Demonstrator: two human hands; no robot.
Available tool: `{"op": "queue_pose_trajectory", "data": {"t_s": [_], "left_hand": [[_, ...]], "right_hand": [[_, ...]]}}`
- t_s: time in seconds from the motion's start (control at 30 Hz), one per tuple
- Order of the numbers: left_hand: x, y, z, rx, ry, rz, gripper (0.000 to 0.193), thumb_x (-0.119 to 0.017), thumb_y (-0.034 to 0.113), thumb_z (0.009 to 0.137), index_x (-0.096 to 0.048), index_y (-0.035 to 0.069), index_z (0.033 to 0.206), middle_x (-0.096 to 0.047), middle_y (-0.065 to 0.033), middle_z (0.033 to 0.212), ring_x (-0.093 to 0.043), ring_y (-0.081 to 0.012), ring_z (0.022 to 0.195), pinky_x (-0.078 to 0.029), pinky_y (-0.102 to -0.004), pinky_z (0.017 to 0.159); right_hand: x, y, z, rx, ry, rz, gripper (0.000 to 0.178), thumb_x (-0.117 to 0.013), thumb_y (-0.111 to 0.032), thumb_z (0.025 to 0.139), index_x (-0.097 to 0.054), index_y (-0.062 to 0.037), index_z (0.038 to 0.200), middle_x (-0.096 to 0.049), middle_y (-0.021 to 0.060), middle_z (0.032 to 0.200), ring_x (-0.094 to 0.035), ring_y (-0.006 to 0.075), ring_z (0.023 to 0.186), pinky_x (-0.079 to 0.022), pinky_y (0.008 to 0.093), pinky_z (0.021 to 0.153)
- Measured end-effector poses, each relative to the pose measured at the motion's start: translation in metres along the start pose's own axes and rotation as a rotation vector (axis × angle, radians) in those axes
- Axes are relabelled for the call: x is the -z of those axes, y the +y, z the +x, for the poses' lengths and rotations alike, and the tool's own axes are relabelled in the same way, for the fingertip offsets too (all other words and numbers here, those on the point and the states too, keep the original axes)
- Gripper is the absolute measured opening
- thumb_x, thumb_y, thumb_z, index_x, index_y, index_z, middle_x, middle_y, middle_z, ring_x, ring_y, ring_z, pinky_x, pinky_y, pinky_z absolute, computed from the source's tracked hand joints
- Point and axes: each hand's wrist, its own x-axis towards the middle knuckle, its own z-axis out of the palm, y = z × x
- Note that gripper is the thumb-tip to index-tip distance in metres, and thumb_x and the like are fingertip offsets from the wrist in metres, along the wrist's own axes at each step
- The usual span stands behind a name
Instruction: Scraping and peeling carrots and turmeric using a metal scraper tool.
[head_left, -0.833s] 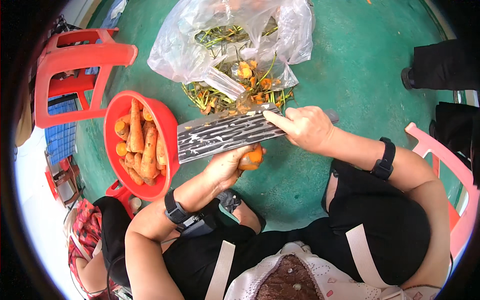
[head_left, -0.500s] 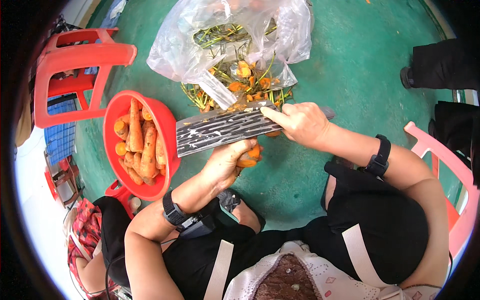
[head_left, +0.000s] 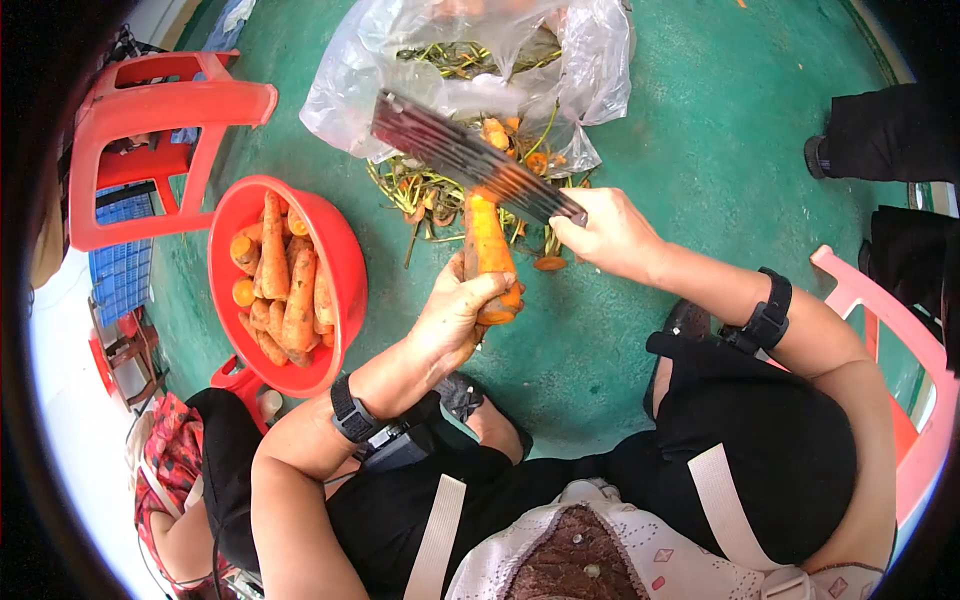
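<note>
Carrot point(head_left: 488, 245) is upright in the left hand point(head_left: 455, 315), its narrower, orange end pointing away from the person, above the green floor point(head_left: 720, 150). Fingers and thumb of that hand are wrapped around the thicker lower part, with the broad end protruding below the grip.

Right hand point(head_left: 612, 235) is closed around the near end of a broad, dark-bladed cleaver point(head_left: 450, 145). The blade slants up and to the left, passing across the carrot's tip. It is blurred, so whether its edge touches the carrot cannot be told with certainty.

Black wristbands point(head_left: 352, 412) are worn on both forearms. Beyond the hands, green stalks and orange trimmings point(head_left: 400, 185) lie in a heap on the floor, at the mouth of a clear plastic bag point(head_left: 350, 100) with further stalks visible through its opening. To the left of the left hand is a red basin point(head_left: 347, 270), tilted in view and holding unpeeled-looking carrots point(head_left: 297, 300), several with cut ends showing.

A red plastic chair point(head_left: 235, 103) is located at upper left, near a blue crate point(head_left: 120, 260). A pink chair point(head_left: 925, 340) is near the right forearm.
</note>
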Motion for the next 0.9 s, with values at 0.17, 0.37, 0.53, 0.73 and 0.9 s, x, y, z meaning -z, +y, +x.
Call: {"op": "queue_pose_trajectory", "data": {"t_s": [0.17,0.37,0.53,0.73,0.9], "left_hand": [[-0.003,0.005,0.000,-0.007,-0.019,0.042,0.047,-0.063,0.006,0.073,-0.036,0.003,0.112,-0.050,-0.0075,0.094,-0.057,-0.0195,0.081,-0.051,-0.0334,0.069],[-0.001,0.000,0.001,-0.052,0.010,0.109,0.040,-0.062,0.004,0.074,-0.042,0.003,0.110,-0.053,-0.0073,0.093,-0.058,-0.0189,0.080,-0.051,-0.0326,0.067],[0.003,0.000,0.004,-0.007,0.013,0.088,0.023,-0.059,0.003,0.077,-0.053,0.003,0.099,-0.058,-0.0070,0.088,-0.058,-0.0175,0.078,-0.050,-0.0301,0.068],[0.005,0.000,0.003,-0.004,-0.001,0.098,0.023,-0.059,0.006,0.078,-0.053,0.004,0.100,-0.058,-0.0064,0.087,-0.058,-0.0172,0.079,-0.050,-0.0305,0.069],[-0.007,0.006,-0.004,0.020,0.040,0.015,0.012,-0.060,0.011,0.079,-0.057,0.005,0.090,-0.059,-0.0026,0.078,-0.055,-0.0113,0.070,-0.046,-0.0250,0.064]], "right_hand": [[0.003,0.002,-0.002,0.139,0.087,-0.172,0.019,-0.053,-0.012,0.075,-0.060,-0.0063,0.092,-0.056,0.0108,0.062,-0.057,0.0219,0.051,-0.045,0.0326,0.051],[0.000,-0.001,-0.016,0.477,0.098,-0.503,0.042,-0.061,-0.013,0.069,-0.055,-0.0161,0.110,-0.057,0.0083,0.066,-0.058,0.0261,0.057,-0.047,0.0374,0.050],[-0.004,-0.008,-0.021,0.562,0.091,-0.550,0.040,-0.060,-0.017,0.069,-0.053,-0.0161,0.109,-0.056,0.0083,0.063,-0.058,0.0259,0.054,-0.047,0.0371,0.047],[-0.007,-0.001,-0.021,0.541,0.107,-0.625,0.050,-0.064,-0.013,0.066,-0.052,-0.0139,0.115,-0.055,0.0065,0.063,-0.056,0.0235,0.053,-0.046,0.0345,0.046],[-0.008,0.008,-0.020,0.544,0.122,-0.667,0.051,-0.064,-0.013,0.065,-0.052,-0.0140,0.114,-0.053,0.0057,0.061,-0.056,0.0229,0.052,-0.046,0.0343,0.046]]}}
